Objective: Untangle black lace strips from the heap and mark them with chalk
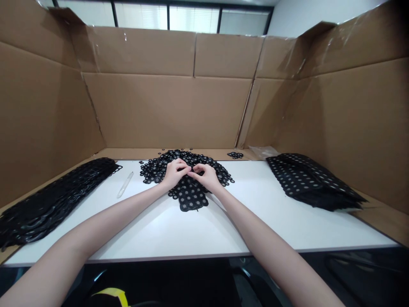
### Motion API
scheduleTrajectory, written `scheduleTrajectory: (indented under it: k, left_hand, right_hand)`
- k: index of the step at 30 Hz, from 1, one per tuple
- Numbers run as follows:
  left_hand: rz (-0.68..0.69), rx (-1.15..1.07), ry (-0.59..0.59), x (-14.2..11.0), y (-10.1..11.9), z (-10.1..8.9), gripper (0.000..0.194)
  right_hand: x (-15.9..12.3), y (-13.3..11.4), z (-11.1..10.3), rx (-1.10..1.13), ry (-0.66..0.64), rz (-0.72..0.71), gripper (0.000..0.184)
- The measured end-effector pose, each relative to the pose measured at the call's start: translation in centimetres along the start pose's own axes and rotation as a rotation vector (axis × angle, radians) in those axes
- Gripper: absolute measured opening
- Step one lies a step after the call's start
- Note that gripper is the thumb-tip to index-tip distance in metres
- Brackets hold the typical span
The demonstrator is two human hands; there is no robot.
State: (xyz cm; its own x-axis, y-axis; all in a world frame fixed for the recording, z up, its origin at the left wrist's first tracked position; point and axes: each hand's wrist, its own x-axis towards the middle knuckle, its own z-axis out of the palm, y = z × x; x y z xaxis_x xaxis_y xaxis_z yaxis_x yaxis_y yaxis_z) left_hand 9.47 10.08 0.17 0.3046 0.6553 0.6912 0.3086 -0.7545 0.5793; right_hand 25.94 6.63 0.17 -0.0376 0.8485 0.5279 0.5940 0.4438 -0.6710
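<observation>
My left hand (175, 174) and my right hand (207, 176) meet at the middle of the white table, thumbs and forefingers pinched close together. Between them they grip a black sheet with rows of round holes (193, 197), whose rounded lower end shows below my fingers. The exact spot under the fingertips is too small to make out. Around and behind both hands spreads a heap of small black rings (153, 168), partly hidden by my hands.
A long stack of black strips (54, 200) lies on the left, with a whitish pen-like tool (125, 185) beside it. More black holed sheets (308, 181) are piled on the right. A small cluster of rings (235, 155) sits farther back. Cardboard walls (153, 111) enclose the table (153, 238).
</observation>
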Motion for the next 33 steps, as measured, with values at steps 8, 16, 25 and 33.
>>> scheduleTrajectory:
  k: [8,16,25,33]
  left_hand:
    - [-0.128,-0.158,-0.043,1.3,0.4,-0.7,0.014]
    - [-0.376,-0.352,0.034,2.6,-0.1,-0.8,0.004]
    - [-0.454,-0.498,0.324,4.0,-2.7,-0.5,0.004]
    - [-0.396,-0.407,0.399,4.1,-4.9,-4.4,0.017]
  right_hand:
    - [0.0,-0.4,0.1,-0.125,-0.014,-0.025,0.014]
    - [-0.2,-1.4,0.0,-0.137,-0.039,-0.084,0.017]
    - [-0.2,-1.9,0.2,-0.152,-0.048,-0.057,0.017]
    - [-0.4,-1.1,0.4,-0.079,0.041,-0.006,0.016]
